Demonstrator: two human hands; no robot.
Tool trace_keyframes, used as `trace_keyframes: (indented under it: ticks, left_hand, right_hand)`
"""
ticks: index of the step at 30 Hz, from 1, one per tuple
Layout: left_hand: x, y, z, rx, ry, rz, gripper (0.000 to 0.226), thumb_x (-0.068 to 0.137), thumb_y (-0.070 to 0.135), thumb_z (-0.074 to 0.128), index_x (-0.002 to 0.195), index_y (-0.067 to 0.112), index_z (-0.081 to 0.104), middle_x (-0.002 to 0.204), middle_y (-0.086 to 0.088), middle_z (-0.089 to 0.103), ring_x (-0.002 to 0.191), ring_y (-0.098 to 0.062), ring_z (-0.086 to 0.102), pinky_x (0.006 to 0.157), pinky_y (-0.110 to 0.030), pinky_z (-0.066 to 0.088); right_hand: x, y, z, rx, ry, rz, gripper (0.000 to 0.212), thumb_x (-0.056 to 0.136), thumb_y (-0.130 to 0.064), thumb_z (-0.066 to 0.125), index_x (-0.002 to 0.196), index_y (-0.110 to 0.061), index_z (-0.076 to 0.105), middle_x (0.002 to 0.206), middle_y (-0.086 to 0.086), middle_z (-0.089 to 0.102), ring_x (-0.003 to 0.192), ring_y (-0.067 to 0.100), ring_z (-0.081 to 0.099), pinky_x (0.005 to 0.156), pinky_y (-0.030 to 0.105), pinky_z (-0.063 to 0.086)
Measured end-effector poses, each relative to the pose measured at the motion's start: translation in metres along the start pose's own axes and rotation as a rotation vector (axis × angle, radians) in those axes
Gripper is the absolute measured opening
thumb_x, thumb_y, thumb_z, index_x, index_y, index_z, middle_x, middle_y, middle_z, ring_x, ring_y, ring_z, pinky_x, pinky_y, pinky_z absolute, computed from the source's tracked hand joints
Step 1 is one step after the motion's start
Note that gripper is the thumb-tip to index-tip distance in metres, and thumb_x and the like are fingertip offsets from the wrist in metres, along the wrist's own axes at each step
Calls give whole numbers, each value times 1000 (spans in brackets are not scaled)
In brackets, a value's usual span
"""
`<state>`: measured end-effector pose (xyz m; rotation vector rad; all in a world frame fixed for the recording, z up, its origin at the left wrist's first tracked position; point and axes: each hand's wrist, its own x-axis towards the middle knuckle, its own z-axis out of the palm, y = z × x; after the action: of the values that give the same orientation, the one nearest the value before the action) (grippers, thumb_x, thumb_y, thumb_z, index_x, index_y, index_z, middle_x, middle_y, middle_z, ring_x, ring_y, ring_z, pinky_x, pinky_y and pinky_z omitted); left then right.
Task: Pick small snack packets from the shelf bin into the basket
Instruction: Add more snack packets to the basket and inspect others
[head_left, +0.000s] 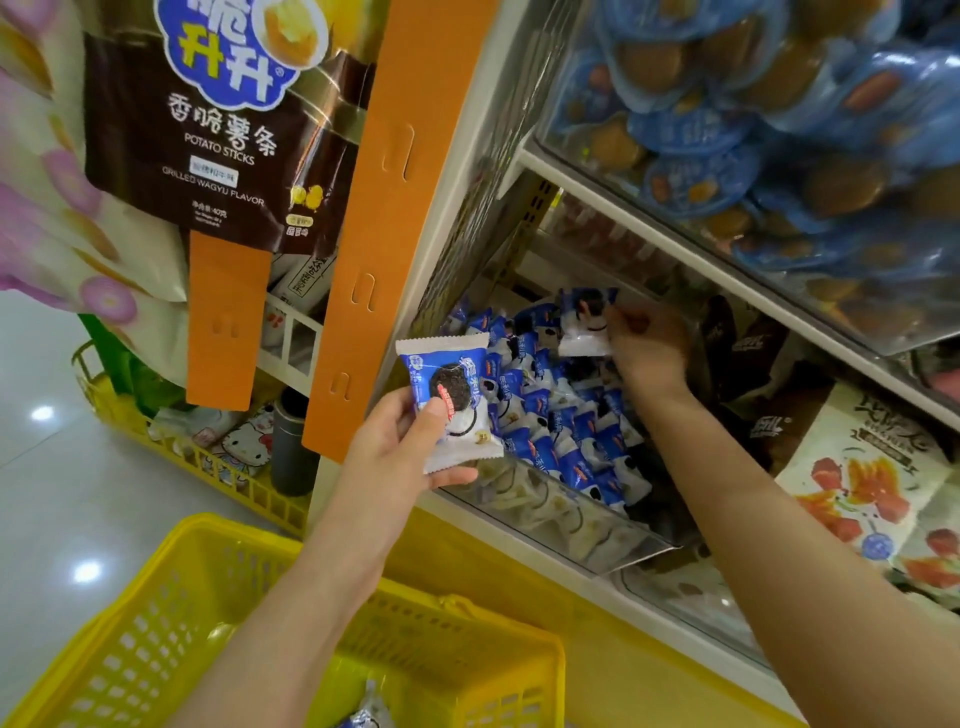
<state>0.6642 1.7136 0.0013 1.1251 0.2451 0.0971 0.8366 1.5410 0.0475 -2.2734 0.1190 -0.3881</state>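
Observation:
A clear shelf bin (597, 540) holds several small blue-and-white cookie snack packets (566, 415). My left hand (400, 447) pinches one packet (452, 400) by its lower edge, in front of the bin's left end. My right hand (649, 348) reaches into the bin and grips a second packet (584, 325), lifted above the pile. The yellow basket (171, 587) sits below my left arm, with one packet (366, 714) lying in it at the bottom edge of view.
An orange shelf post (384, 218) stands left of the bin. A potato sticks bag (223, 130) hangs upper left. Blue cake packs (753, 130) fill the shelf above. Dark brown packets (753, 364) lie right of the bin. Another yellow basket (208, 462) rests on the floor.

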Motion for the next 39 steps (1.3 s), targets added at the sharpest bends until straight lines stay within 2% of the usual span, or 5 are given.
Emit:
trace_keyframes:
  ticks: [4,14,23,31,39]
  left_hand:
    - [-5,0,-1,-64,-17,-17,45,73,38,57,114,20,56,103,-2,66,84,-12,70,70,-32,59]
    - [-28,-1,8,-43,-133,-44,62,67,39,65,125,19,54,115,-4,67,108,-21,63,96,-46,47]
    - [-26,2,4,93,-185,-11,61,72,39,63,129,27,43,118,1,64,106,-15,63,95,-46,49]
    - [-10,0,-4,68,-82,-30,28,88,32,58,115,23,55,112,-14,65,104,-24,63,94,-48,49]
    - [-1,-1,-2,-15,-128,-37,25,83,30,61,107,34,55,104,4,70,94,-12,68,87,-42,54]
  right_hand:
    - [-65,-16,-24,368,-256,103,9,91,-23,57,85,-21,63,79,-5,67,59,-1,63,55,14,50]
    - [-156,-31,-30,248,-570,-287,7,88,-24,60,85,-27,65,79,-11,67,75,3,61,69,15,49]
    - [-134,-31,-28,281,-792,101,26,91,-36,53,105,-19,66,101,-1,70,92,12,64,81,28,51]
    - [-73,-18,-23,286,-267,183,20,90,-36,57,79,-21,66,91,2,69,78,14,61,73,25,47]
    - [25,8,20,124,26,356,43,95,-29,49,130,-4,49,130,14,54,115,27,54,81,28,41]
